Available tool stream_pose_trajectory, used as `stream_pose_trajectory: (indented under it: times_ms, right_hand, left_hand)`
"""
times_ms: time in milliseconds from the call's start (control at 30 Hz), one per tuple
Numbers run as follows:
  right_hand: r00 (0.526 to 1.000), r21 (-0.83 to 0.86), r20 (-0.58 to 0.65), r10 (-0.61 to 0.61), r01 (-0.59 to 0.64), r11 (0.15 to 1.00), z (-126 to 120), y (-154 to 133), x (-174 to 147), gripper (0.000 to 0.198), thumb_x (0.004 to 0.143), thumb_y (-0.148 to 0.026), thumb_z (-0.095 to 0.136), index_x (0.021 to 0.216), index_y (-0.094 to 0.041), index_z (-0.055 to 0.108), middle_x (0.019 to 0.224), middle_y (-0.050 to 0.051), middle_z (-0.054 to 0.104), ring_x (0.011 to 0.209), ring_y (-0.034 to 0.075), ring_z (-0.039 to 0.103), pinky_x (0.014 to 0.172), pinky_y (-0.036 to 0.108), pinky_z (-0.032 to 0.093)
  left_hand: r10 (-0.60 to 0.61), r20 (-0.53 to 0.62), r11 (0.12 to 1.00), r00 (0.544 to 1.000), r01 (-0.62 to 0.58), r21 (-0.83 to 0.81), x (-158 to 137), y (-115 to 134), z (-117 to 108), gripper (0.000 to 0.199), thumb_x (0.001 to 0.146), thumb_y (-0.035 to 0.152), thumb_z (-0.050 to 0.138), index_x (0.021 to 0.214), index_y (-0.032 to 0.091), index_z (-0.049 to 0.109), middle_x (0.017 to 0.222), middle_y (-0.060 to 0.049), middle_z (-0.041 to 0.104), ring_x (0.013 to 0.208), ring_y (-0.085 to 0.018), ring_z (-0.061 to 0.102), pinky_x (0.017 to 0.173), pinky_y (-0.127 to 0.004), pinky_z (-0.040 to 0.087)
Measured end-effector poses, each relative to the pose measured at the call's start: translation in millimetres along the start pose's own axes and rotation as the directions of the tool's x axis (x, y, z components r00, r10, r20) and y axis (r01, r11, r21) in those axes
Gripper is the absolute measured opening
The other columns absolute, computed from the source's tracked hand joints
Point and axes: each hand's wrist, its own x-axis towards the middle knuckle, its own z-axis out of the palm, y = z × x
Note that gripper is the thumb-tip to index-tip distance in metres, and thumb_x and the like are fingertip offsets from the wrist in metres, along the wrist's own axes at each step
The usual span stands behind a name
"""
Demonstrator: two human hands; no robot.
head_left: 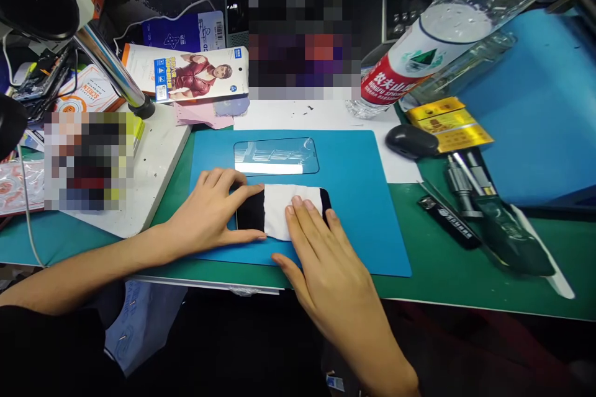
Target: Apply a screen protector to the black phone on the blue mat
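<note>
A phone with a dark screen lies crosswise on the blue mat. A white wipe covers its middle. My left hand grips the left end of the phone, thumb along the near edge and fingers at the far edge. With fingers stretched out, my right hand lies flat on the right part of the wipe; its thumb is apart, off the phone. Behind the phone rests a clear screen protector with a black border, touched by neither hand.
A water bottle and a black mouse stand behind right. Tools, including a dark green-handled one, lie on the right. At the left are a lamp pole, a white board and boxes.
</note>
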Motion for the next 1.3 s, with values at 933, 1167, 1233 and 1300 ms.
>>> stream_pose_trajectory:
  times_ms: [933, 1167, 1233, 1300]
  right_hand:
    - [0.998, -0.01, -0.024, -0.065, 0.065, 0.998, 0, -7, -2, 0.071, 0.11, -0.042, 0.053, 0.166, -0.002, 0.036, 0.167, 0.019, 0.05, 0.161, 0.032, 0.042, 0.134, 0.056, 0.036]
    - [0.996, -0.043, -0.06, -0.072, 0.07, 0.997, 9, -1, 25, 0.074, 0.11, -0.04, 0.055, 0.169, -0.004, 0.029, 0.167, 0.02, 0.049, 0.159, 0.033, 0.046, 0.131, 0.059, 0.041]
    - [0.996, -0.045, -0.059, -0.06, 0.058, 0.997, 10, -1, 30, 0.074, 0.11, -0.041, 0.055, 0.169, -0.004, 0.03, 0.167, 0.021, 0.049, 0.159, 0.033, 0.045, 0.131, 0.059, 0.041]
    - [0.997, -0.038, -0.051, -0.061, 0.059, 0.998, 9, -4, 27, 0.074, 0.11, -0.042, 0.053, 0.169, -0.004, 0.03, 0.167, 0.021, 0.049, 0.159, 0.034, 0.044, 0.131, 0.059, 0.041]
  left_hand:
    - [0.022, -0.031, 1.0, 0.999, -0.022, -0.012, -1, -2, 2, 0.078, 0.098, 0.076, 0.062, 0.146, 0.015, 0.058, 0.129, -0.018, 0.062, 0.114, -0.035, 0.057, 0.095, -0.049, 0.046]
    - [0.031, -0.049, 1.0, 0.998, -0.032, -0.001, 0, -2, 1, 0.076, 0.097, 0.076, 0.064, 0.141, 0.014, 0.06, 0.127, -0.018, 0.063, 0.113, -0.035, 0.057, 0.094, -0.048, 0.046]
    - [0.033, -0.051, 0.999, 0.998, -0.032, 0.012, 1, -1, 1, 0.075, 0.096, 0.076, 0.064, 0.137, 0.014, 0.061, 0.127, -0.018, 0.064, 0.112, -0.034, 0.057, 0.093, -0.048, 0.046]
    - [0.032, -0.051, 0.999, 0.998, -0.031, 0.023, 1, -1, 1, 0.072, 0.097, 0.076, 0.063, 0.131, 0.013, 0.063, 0.126, -0.018, 0.064, 0.111, -0.034, 0.057, 0.091, -0.047, 0.046]
